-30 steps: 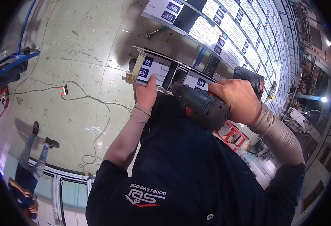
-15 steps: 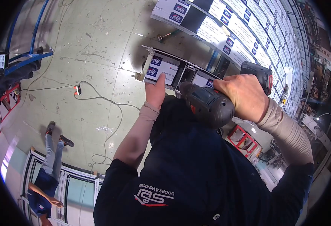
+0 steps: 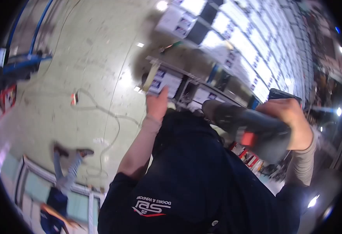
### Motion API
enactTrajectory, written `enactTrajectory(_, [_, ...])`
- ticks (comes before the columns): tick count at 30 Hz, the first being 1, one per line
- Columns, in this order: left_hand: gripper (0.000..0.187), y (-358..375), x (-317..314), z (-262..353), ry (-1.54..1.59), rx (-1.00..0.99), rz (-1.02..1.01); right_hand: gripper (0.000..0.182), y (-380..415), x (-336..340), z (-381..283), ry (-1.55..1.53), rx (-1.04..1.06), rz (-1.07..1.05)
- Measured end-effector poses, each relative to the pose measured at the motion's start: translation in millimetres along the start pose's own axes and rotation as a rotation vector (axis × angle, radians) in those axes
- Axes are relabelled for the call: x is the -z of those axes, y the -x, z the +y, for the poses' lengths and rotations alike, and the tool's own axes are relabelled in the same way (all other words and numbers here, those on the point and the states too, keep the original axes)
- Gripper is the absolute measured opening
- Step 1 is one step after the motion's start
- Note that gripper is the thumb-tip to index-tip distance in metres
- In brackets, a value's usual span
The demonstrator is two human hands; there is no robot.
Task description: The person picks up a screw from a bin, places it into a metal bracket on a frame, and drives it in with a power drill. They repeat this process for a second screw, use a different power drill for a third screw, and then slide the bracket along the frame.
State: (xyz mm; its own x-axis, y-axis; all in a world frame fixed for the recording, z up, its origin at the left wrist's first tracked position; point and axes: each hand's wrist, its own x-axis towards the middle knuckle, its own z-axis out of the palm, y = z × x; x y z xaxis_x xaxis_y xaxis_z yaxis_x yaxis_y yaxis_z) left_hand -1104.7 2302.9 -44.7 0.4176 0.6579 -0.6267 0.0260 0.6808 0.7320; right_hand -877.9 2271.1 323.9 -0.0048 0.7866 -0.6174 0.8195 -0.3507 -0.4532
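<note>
My left hand grips the near edge of a short frame profile covered in white labelled film, thumb on top and fingers hidden underneath. A dark slot with metal parts breaks the film along the profile's middle. In my right hand is a black cordless drill with a red patch, blurred by motion. Its thin bit points left, toward the dark slot, and the drill body hangs above my lap. The battery end shows beyond my right hand.
A large stack of film-wrapped profiles fills the upper right. Behind the work lies a hammer-like tool on the floor. A cable loops across the tiles at left. Another person stands by white frames at lower left. A blue metal rack is upper left.
The drill has swung right and back from the profile, so its bit now shows. My left hand keeps its place on the profile. The other person's legs appear farther right.
</note>
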Motion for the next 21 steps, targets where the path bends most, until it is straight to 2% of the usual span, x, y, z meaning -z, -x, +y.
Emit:
enactTrajectory(2, [0.04, 5.7, 0.8, 22.2, -0.025, 0.029, -0.079, 0.036, 42.6, 13.5, 20.2, -0.088, -0.079, 0.13])
enactTrajectory(4, [0.044, 15.5, 24.3, 37.5, -0.088, 0.153, -0.226, 0.031, 63.9, -8.8, 52.4, -0.382, -0.396, 0.594])
enactTrajectory(5, [0.041, 18.7, 42.6, 42.1, -0.241, 0.308, -0.266, 0.029, 69.0, -23.4, 71.8, -0.544, -0.542, 0.828])
enactTrajectory(6, [0.039, 21.9, 60.6, 47.3, -0.399, 0.457, -0.331, 0.031, 54.5, -33.7, 98.4, -0.67, -0.572, 1.081])
enactTrajectory(7, [0.035, 27.4, 83.5, 43.3, -0.285, 0.555, -0.394, 0.032, 41.7, -39.3, 137.9, -0.674, -0.581, 1.113])
enactTrajectory(8, [0.034, 41.8, 85.1, 64.5, -0.192, 0.629, -0.317, 0.032, 20.6, -52.9, 182.5, -0.831, -0.445, 1.255])
enactTrajectory(11, [0.034, 59.8, 99.7, 103.6, -0.132, 0.721, -0.401, 0.032, -41.2, -82.5, 279.2, -0.739, -0.298, 1.582])
enactTrajectory(13, [0.039, 76.6, 84.5, 148.7, -0.161, 0.695, -0.427, 0.034, -68.2, -95.4, 318.1, -0.589, -0.26, 1.736])
enactTrajectory(15, [0.028, 93.2, 64.4, 188.0, -0.124, 0.587, -0.469, 0.035, -74.1, -103.1, 324.8, -0.692, -0.297, 1.655])
enactTrajectory(16, [0.02, 98.0, 54.8, 199.7, -0.145, 0.498, -0.488, 0.032, -89.1, -118.0, 345.6, -0.672, -0.312, 1.687])
enactTrajectory(17, [0.02, 100.7, 40.2, 209.7, -0.203, 0.527, -0.556, 0.03, -86.9, -120.2, 341.6, -0.706, -0.324, 1.701])
enactTrajectory(18, [0.018, 103.0, 23.6, 216.7, -0.196, 0.428, -0.573, 0.03, -83.3, -127.1, 343.4, -0.568, -0.265, 1.726])
enactTrajectory(19, [0.016, 100.7, 4.3, 217.2, -0.177, 0.328, -0.586, 0.029, -104.9, -139.8, 372.1, -0.756, -0.114, 1.755])
enactTrajectory(20, [0.016, 96.0, -19.0, 212.8, -0.214, 0.348, -0.645, 0.029, -70.6, -126.7, 336.8, -0.483, -0.239, 1.774])
enactTrajectory(21, [0.015, 95.5, -43.6, 206.5, -0.202, 0.299, -0.672, 0.033, -76.6, -126.5, 349.3, -0.284, -0.2, 1.758])
